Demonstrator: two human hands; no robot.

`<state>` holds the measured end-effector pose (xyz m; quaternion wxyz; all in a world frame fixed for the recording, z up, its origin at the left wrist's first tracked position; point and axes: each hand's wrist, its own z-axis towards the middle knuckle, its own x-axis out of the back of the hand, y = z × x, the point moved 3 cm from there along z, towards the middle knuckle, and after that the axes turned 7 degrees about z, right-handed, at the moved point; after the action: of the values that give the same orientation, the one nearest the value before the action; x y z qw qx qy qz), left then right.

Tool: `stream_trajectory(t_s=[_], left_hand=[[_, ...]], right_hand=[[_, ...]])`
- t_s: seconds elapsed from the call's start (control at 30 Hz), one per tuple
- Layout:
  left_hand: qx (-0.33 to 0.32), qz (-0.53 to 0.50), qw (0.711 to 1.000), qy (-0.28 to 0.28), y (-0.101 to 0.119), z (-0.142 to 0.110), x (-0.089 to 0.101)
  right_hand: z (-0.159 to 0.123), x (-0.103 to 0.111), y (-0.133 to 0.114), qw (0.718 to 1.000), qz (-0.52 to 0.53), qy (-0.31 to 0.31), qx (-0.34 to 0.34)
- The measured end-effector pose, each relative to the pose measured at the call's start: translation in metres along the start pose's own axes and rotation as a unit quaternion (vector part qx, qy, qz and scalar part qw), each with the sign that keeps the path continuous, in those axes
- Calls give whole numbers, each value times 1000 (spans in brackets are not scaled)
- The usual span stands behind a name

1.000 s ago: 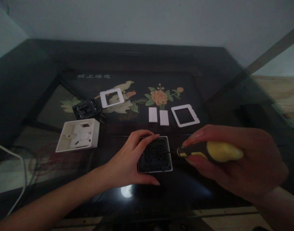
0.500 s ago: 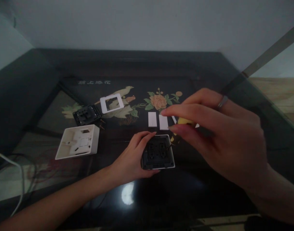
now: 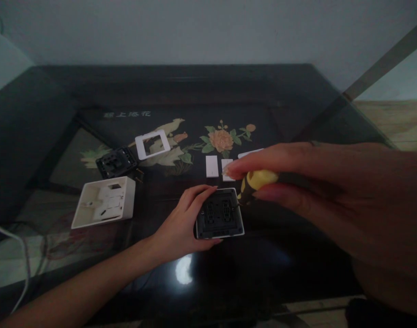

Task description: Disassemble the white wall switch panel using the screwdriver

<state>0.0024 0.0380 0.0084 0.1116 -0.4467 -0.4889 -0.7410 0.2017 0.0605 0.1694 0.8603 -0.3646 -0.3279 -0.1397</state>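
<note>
My left hand (image 3: 183, 223) is wrapped round the left side of a wall switch (image 3: 219, 223), a black module with a white rim around it, low over the dark table. My right hand (image 3: 334, 196) pinches the yellow and black handle of a screwdriver (image 3: 261, 178) between thumb and fingers. Its thin shaft points at the switch's right edge, close to the screw hole there; whether the tip sits in a screw I cannot tell. Two small white rocker plates (image 3: 211, 166) lie just beyond the switch, the right one partly covered by my fingertips.
On the left stand an open white mounting box (image 3: 128, 202) and a second black switch module (image 3: 116, 162), with small screws (image 3: 139, 174) beside it. A white frame (image 3: 140, 148) lies behind them. A white cable (image 3: 27, 259) hangs at the left edge.
My right hand has turned about the screwdriver, and more of its yellow and black handle shows. A white piece beyond my right hand is now more visible. My left hand keeps its hold on the switch.
</note>
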Motion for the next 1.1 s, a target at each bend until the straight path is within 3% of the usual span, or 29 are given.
stream_trajectory(t_s=[0.1, 0.27, 0.37, 0.57, 0.67, 0.9, 1.1], left_hand=[[1, 0, 1000, -4, 0, 0, 0], [-1, 0, 1000, 5, 0, -1, -1], [-13, 16, 1000, 20, 1, -1, -1], [-9, 22, 1000, 4, 1, 0, -1], [-6, 19, 1000, 1, 1, 0, 0], [-12, 32, 999, 8, 0, -1, -2], [-10, 21, 1000, -2, 1, -1, -1]], right_hand=[[0, -6, 2, 998, 7, -61, 31], [-1, -13, -4, 997, -61, 36, 37], [-2, -12, -7, 996, -50, 56, 55], [-4, -1, 2, 997, -30, -67, -25], [-4, 4, 5, 996, -17, -91, -14], [-3, -11, -4, 989, -136, 38, 34], [-3, -2, 4, 997, -70, -13, -21]])
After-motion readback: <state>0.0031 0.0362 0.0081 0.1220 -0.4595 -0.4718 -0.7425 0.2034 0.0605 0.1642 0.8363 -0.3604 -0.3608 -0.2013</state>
